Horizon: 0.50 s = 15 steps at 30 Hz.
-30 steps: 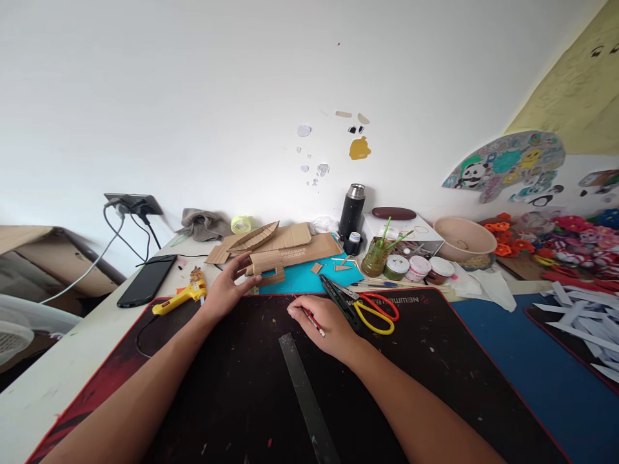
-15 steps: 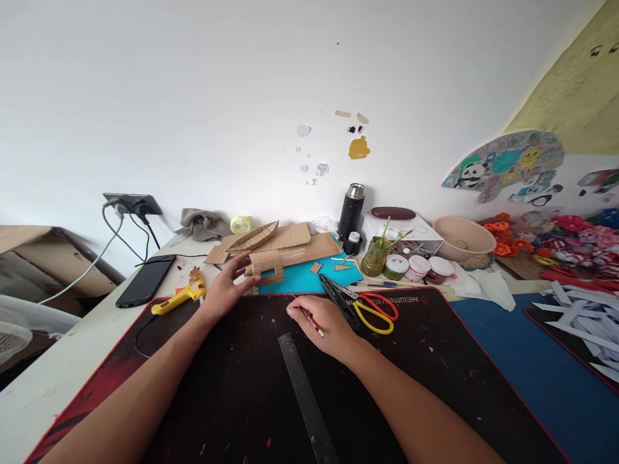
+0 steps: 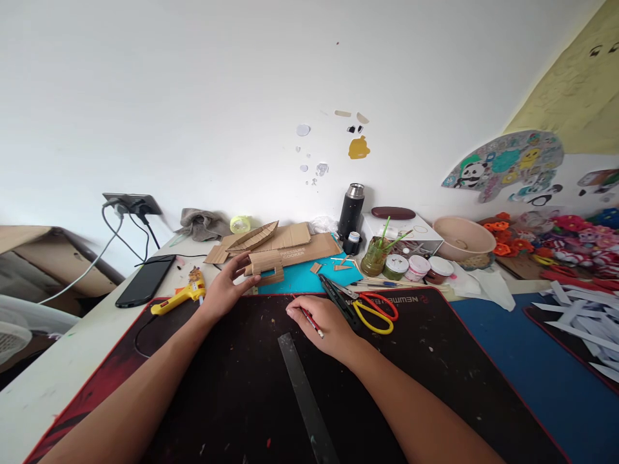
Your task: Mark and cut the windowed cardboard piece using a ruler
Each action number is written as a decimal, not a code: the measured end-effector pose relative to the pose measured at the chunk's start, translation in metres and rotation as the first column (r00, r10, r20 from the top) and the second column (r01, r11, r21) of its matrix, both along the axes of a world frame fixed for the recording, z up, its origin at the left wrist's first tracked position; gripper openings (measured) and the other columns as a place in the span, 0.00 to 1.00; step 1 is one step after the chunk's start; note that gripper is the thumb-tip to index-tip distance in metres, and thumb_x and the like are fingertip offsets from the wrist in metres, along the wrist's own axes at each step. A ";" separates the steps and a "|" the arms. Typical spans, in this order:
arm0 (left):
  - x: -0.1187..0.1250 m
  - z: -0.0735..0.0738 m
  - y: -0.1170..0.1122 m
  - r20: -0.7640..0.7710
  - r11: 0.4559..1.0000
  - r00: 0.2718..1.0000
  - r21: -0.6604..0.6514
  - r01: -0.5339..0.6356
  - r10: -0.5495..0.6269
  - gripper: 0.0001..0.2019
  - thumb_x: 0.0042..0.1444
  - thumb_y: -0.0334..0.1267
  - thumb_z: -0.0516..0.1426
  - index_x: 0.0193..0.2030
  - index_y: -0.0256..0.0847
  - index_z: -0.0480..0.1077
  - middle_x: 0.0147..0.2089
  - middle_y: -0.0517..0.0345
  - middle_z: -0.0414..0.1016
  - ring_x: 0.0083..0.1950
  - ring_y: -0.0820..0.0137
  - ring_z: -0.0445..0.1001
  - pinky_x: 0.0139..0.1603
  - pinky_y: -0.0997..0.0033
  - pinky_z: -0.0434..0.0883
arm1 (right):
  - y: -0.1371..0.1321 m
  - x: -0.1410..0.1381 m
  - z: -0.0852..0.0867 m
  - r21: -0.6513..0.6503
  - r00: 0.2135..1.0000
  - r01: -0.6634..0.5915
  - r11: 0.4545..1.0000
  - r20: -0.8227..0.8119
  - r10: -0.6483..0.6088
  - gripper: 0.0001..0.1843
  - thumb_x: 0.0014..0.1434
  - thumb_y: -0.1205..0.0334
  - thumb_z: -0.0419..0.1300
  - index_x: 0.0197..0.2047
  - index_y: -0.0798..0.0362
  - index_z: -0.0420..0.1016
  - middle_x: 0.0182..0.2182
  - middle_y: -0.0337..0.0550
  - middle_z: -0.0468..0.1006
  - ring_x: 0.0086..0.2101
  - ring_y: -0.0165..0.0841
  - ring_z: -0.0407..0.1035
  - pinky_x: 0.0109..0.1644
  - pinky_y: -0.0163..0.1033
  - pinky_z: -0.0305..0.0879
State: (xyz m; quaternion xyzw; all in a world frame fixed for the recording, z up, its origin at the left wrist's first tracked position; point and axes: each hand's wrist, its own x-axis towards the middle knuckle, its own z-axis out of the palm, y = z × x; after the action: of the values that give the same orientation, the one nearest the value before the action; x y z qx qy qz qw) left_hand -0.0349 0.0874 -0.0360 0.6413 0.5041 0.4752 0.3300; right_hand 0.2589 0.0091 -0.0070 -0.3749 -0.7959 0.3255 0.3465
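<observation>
My left hand is closed on the left end of a small cardboard piece with a cut-out opening, thumb in front and fingers behind. It is held over the near edge of a blue sheet. A red and black pencil is in my right hand, above the dark mat; its eraser end points toward me. In front of me a dark ruler lies on the mat. Scissors with red and yellow handles and a black cutter lie just beyond my right hand.
A yellow glue gun and a black phone lie to the left. Behind the hands are a cardboard boat and flat cardboard. Paint jars, a brush jar, a black flask and a bowl stand back right.
</observation>
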 end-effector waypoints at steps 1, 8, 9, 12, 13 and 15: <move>0.000 0.000 0.000 0.000 1.000 1.000 0.000 -0.003 0.003 0.46 0.54 0.67 0.71 0.74 0.47 0.68 0.73 0.41 0.75 0.73 0.42 0.75 0.75 0.35 0.72 | 0.000 0.000 0.000 0.000 1.000 -0.002 1.000 -0.001 0.002 0.13 0.79 0.56 0.57 0.45 0.48 0.81 0.43 0.44 0.88 0.45 0.40 0.82 0.50 0.42 0.71; 0.000 -0.001 0.000 0.011 1.000 1.000 -0.008 -0.010 0.010 0.47 0.53 0.67 0.72 0.74 0.47 0.68 0.73 0.41 0.76 0.73 0.42 0.75 0.75 0.34 0.72 | 0.000 0.000 0.000 -0.005 1.000 -0.006 1.000 -0.010 0.006 0.12 0.78 0.56 0.58 0.44 0.47 0.81 0.43 0.44 0.88 0.44 0.40 0.82 0.50 0.42 0.71; 0.000 0.000 0.000 0.015 1.000 1.000 -0.010 -0.007 0.007 0.47 0.53 0.67 0.72 0.74 0.47 0.68 0.72 0.40 0.76 0.74 0.42 0.75 0.75 0.34 0.72 | 0.000 0.000 0.000 -0.007 1.000 -0.006 1.000 -0.011 0.006 0.12 0.78 0.56 0.58 0.44 0.47 0.81 0.43 0.44 0.88 0.44 0.40 0.82 0.50 0.42 0.71; 0.001 0.001 -0.001 0.025 1.000 1.000 -0.018 -0.002 0.002 0.47 0.53 0.66 0.72 0.74 0.47 0.68 0.72 0.40 0.76 0.74 0.42 0.75 0.75 0.35 0.72 | -0.001 0.000 0.000 -0.013 1.000 -0.009 1.000 -0.017 0.009 0.13 0.78 0.56 0.58 0.44 0.48 0.81 0.43 0.44 0.88 0.44 0.41 0.81 0.51 0.42 0.70; 0.001 0.002 -0.001 0.028 1.000 1.000 -0.020 -0.001 0.001 0.47 0.52 0.66 0.73 0.74 0.47 0.68 0.73 0.40 0.75 0.74 0.42 0.75 0.75 0.35 0.72 | -0.001 0.000 0.001 -0.018 1.000 -0.010 1.000 -0.020 0.009 0.13 0.78 0.55 0.58 0.44 0.48 0.81 0.43 0.44 0.88 0.44 0.41 0.81 0.50 0.43 0.70; 0.001 0.004 -0.001 0.038 1.000 0.999 -0.024 0.002 -0.001 0.47 0.52 0.66 0.73 0.73 0.47 0.69 0.73 0.40 0.75 0.74 0.41 0.74 0.76 0.34 0.71 | -0.001 0.000 0.001 -0.030 0.999 -0.010 0.999 -0.032 0.009 0.13 0.78 0.55 0.58 0.44 0.47 0.82 0.43 0.44 0.88 0.44 0.41 0.81 0.51 0.42 0.70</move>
State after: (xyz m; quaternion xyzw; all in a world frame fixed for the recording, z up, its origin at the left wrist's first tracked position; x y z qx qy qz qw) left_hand -0.0334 0.0861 -0.0323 0.6284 0.5032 0.4807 0.3475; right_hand 0.2590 0.0082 -0.0063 -0.3712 -0.7869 0.3451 0.3520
